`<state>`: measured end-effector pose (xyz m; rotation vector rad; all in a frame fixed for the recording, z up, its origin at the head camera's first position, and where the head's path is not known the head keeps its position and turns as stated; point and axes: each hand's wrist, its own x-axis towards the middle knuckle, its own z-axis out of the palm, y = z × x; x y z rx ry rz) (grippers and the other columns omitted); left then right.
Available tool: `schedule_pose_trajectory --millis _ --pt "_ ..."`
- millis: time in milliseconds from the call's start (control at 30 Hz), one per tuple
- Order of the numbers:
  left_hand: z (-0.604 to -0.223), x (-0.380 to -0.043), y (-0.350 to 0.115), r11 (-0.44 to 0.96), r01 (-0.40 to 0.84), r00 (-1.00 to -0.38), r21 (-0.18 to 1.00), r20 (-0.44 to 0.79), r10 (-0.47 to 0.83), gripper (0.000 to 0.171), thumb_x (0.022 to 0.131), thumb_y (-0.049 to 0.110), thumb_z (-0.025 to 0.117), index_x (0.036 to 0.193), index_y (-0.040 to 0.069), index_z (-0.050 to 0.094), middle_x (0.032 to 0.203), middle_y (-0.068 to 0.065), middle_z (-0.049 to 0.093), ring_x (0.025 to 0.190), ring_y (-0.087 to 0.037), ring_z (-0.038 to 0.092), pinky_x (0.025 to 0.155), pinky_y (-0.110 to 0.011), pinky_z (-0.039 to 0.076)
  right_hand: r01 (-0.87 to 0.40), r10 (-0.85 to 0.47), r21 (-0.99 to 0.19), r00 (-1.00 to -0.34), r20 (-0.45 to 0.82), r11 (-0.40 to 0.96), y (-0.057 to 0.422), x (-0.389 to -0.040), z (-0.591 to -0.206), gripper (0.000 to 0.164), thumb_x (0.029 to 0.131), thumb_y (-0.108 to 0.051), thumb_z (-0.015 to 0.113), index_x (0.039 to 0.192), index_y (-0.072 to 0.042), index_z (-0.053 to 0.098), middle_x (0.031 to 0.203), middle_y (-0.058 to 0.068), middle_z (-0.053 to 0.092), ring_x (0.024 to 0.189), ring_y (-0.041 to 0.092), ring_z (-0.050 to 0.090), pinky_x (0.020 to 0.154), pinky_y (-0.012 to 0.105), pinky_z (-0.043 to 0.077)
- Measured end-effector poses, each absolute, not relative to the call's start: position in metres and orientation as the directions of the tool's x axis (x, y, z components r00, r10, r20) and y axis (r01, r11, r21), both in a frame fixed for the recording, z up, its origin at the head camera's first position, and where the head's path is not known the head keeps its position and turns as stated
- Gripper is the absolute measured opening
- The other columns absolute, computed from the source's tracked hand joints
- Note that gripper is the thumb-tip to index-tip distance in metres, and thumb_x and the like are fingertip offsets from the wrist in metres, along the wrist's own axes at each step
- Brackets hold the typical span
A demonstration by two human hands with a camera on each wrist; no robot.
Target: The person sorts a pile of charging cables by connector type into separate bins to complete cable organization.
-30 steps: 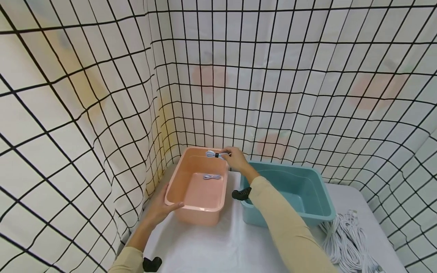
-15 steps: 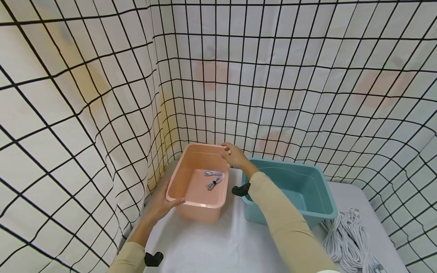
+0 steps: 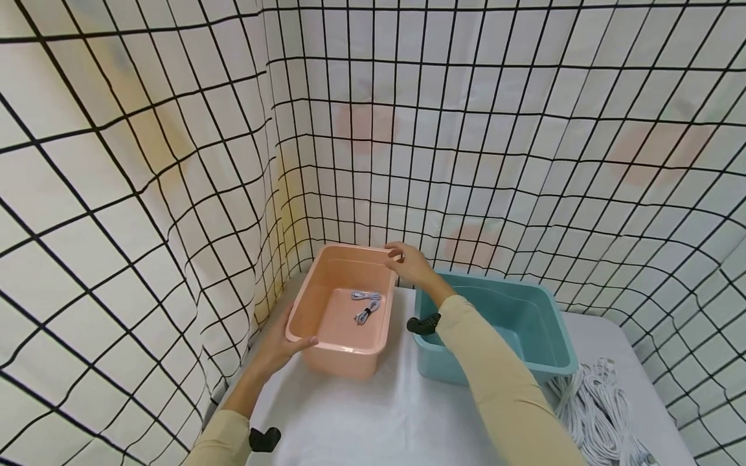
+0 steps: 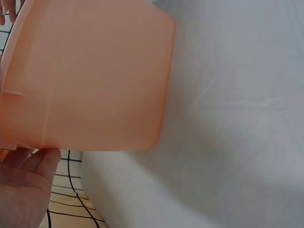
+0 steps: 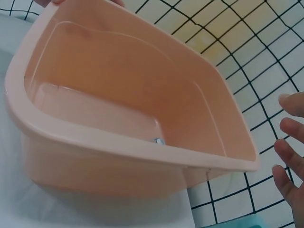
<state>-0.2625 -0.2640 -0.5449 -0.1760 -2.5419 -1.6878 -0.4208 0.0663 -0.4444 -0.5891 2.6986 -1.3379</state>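
Note:
A peach plastic bin (image 3: pixel 344 349) stands on the left of the white-covered table. My left hand (image 3: pixel 276 349) grips its near left corner, thumb over the rim and fingers along the outside wall, as the left wrist view also shows. Two small bundles of white cable lie on the bin's floor: one cable bundle (image 3: pixel 366 295) farther back, and a second cable bundle (image 3: pixel 367 312) with a black tie in front of it. My right hand (image 3: pixel 410 264) is by the far right corner of the bin, holding nothing. In the right wrist view its loosely bent fingers (image 5: pixel 290 154) are apart from the rim.
A teal bin (image 3: pixel 495 359) stands to the right, beneath my right forearm. A heap of white cables (image 3: pixel 597 414) lies on the table at the lower right. Black netting (image 3: pixel 466 155) over pale sheeting encloses the back and sides.
The tied cable bundle has left my right hand and lies in the peach bin. My right hand has then shifted slightly right. My left hand keeps its hold on the bin.

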Motion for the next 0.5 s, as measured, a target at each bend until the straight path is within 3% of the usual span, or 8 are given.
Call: schedule_pose_trajectory --millis 300,500 --pt "-0.547 -0.264 -0.264 0.391 0.120 -0.993 0.913 0.116 0.032 0.111 0.083 0.029 0.090 0.165 0.009 0.018 0.150 -0.025 0.047 0.128 -0.042 0.054 0.105 -0.060 0.044 -0.278 -0.315 -0.789 -0.942 0.113 0.548 0.088 -0.416 -0.446 0.049 0.102 -0.026 0.068 0.148 -0.014 0.056 0.130 0.011 0.064 0.120 0.035 0.061 0.090 0.048 0.056" --pt "-0.541 -0.261 -0.261 0.383 0.120 -0.993 0.916 0.114 0.039 0.109 0.083 0.026 0.090 0.165 0.009 0.020 0.149 -0.026 0.047 0.127 -0.043 0.054 0.104 -0.061 0.044 -0.269 -0.300 -0.795 -0.947 0.115 0.543 0.099 -0.414 -0.445 0.050 0.100 -0.027 0.070 0.146 -0.013 0.057 0.128 0.013 0.066 0.116 0.035 0.061 0.089 0.049 0.055"
